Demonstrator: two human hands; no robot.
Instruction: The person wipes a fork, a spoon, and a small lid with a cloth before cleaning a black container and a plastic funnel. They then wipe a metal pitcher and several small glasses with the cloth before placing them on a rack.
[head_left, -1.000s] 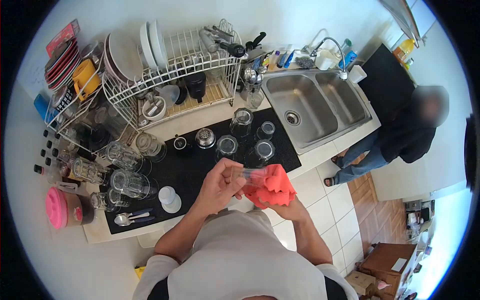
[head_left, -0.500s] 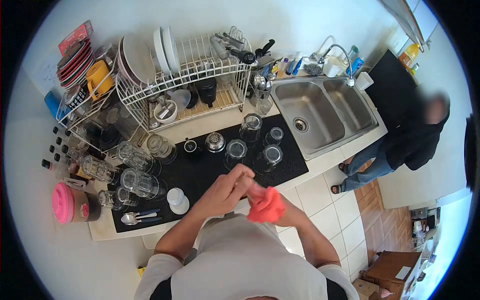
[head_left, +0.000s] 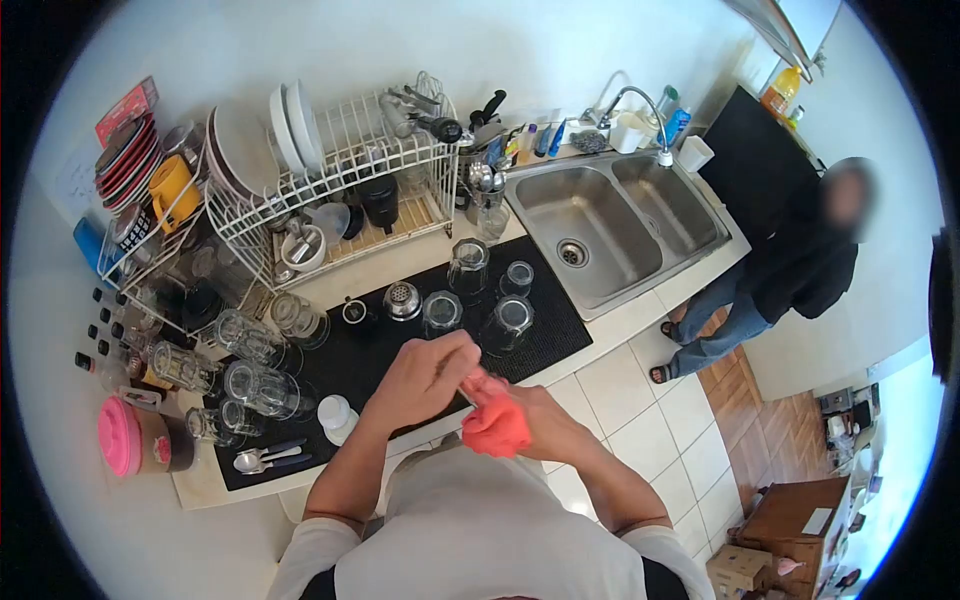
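My left hand (head_left: 423, 376) is closed above the front edge of the counter, its fingertips pinched on a slim thing that I cannot make out. My right hand (head_left: 548, 420) grips a red cloth (head_left: 497, 427), bunched up and hanging down a little. The top of the cloth reaches my left fingertips and wraps around part of the slim thing. Just beyond my hands, upturned glasses (head_left: 441, 313) stand on a black mat (head_left: 390, 365). Left of my left hand is a white cup (head_left: 336, 412) on a saucer.
Glass mugs (head_left: 262, 388), spoons and knives (head_left: 268, 457) lie on the mat's left part. Behind stands a wire dish rack (head_left: 340, 170) with plates. A double sink (head_left: 590, 225) is to the right. Another person (head_left: 800, 255) stands beyond the sink. A pink-lidded jug (head_left: 120, 436) stands far left.
The view has shifted slightly, moving the counter left in the picture. My right hand and the cloth have come closer to my left hand, and the cloth now wraps nearer its fingertips.
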